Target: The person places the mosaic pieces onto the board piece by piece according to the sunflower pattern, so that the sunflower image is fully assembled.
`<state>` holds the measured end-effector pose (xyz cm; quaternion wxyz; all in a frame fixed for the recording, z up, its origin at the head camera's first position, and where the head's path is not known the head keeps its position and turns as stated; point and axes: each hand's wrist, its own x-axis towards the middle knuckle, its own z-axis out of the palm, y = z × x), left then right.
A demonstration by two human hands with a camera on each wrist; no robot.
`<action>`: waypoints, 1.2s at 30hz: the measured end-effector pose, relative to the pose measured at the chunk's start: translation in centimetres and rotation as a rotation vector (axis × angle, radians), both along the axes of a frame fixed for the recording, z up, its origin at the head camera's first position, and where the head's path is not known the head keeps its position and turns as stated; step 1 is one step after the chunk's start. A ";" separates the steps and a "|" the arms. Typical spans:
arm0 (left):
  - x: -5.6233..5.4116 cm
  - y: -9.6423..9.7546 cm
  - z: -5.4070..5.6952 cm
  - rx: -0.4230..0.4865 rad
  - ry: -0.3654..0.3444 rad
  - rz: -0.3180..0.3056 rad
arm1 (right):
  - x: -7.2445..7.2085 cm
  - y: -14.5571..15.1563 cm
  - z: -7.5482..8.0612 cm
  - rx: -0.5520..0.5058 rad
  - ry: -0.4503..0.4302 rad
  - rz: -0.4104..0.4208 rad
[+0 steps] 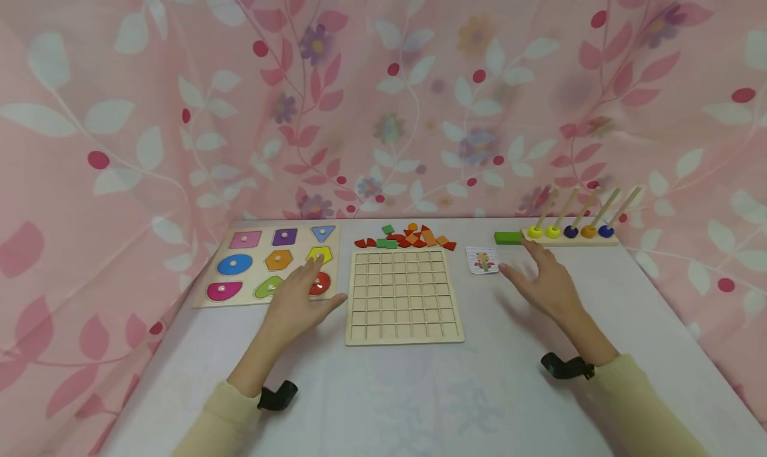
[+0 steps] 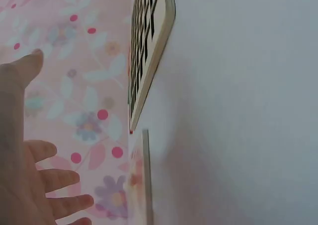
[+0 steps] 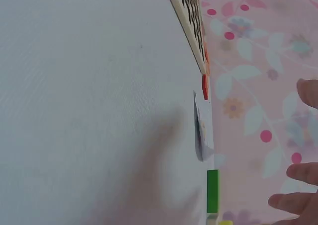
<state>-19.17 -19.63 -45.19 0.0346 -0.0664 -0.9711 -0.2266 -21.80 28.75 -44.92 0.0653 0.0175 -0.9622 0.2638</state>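
My left hand [image 1: 297, 302] hovers palm down by the near right corner of a shape puzzle board [image 1: 206, 298], its fingers overlapping the yellow pentagon piece [image 1: 323, 254] in the head view. In the left wrist view its fingers are spread and hold nothing. My right hand [image 1: 548, 287] hangs over the table at the right, fingers extended and empty, near a picture card [image 1: 482, 260] and a green block [image 1: 507, 238]. Between the hands lies a wooden grid board [image 1: 405, 297] with bare square cells.
Behind the grid board is a loose pile of red, orange and green shape pieces [image 1: 413, 239]. A peg stand [image 1: 569, 240] with upright sticks and coloured beads stands at the back right. A floral curtain [image 1: 383, 97] hangs along the table's back and sides.
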 end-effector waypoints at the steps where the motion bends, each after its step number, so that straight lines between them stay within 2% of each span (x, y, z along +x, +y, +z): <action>1: 0.2 0.2 -0.1 0.053 0.000 0.004 | -0.1 -0.1 0.0 -0.037 -0.003 -0.008; 4: 0.9 0.8 -0.4 0.169 -0.022 0.026 | -0.6 -0.4 -0.2 -0.139 -0.014 -0.034; 9: 1.8 2.0 -1.1 0.275 -0.114 0.071 | -1.7 -1.2 -0.6 -0.256 0.017 -0.035; 12: 2.3 2.7 -1.5 0.349 -0.162 0.062 | -2.5 -1.9 -0.8 -0.302 0.059 -0.022; 17: 3.2 3.5 -2.3 0.422 -0.175 0.040 | -4.1 -3.0 -0.9 -0.380 0.107 -0.008; 20: 3.5 3.7 -2.8 0.423 -0.196 0.050 | -5.2 -3.6 -1.1 -0.417 0.100 -0.007; 24: 3.8 3.8 -3.3 0.379 -0.217 0.056 | -6.6 -4.4 -1.5 -0.438 0.073 -0.006; 30: 4.1 3.9 -3.7 0.310 -0.225 0.045 | -8.4 -6.1 -2.0 -0.464 0.054 0.049; 36: 4.0 4.2 -3.9 0.185 -0.187 -0.003 | -9.8 -7.8 -2.3 -0.458 0.045 0.086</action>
